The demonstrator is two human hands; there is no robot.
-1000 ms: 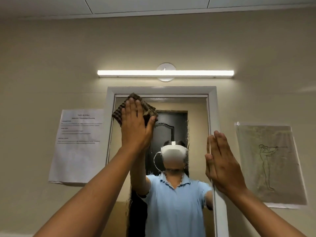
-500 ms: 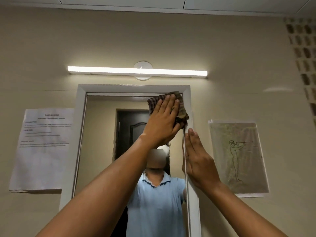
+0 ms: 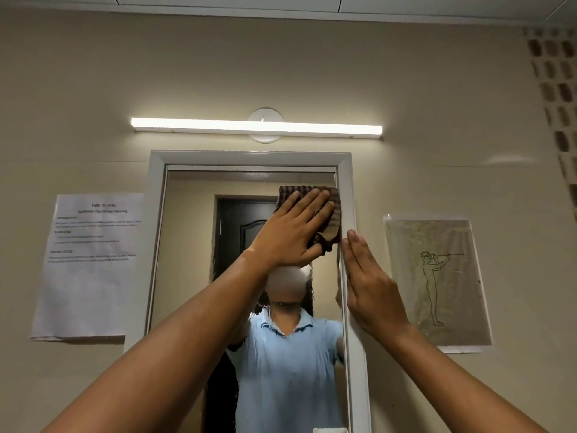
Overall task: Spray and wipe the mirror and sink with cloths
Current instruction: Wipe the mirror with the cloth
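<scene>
A tall mirror [image 3: 187,276] in a white frame [image 3: 249,158] hangs on the beige wall. My left hand [image 3: 292,234] lies flat on a brown checked cloth [image 3: 331,214] and presses it against the glass near the upper right corner. My right hand [image 3: 370,282] rests flat, fingers together and pointing up, on the right side of the frame just below the cloth, holding nothing. The glass reflects a person in a light blue shirt and a dark door. Wet streaks run down the lower glass. The sink is out of view.
A lit tube lamp [image 3: 256,125] is mounted above the mirror. A printed paper sheet [image 3: 89,264] is stuck to the wall on the left, a laminated line drawing [image 3: 437,282] on the right. Patterned tiles [image 3: 559,89] run down the far right edge.
My left hand slid the cloth from the mirror's upper left across to its upper right, then slightly downward. My right hand stayed on the right frame.
</scene>
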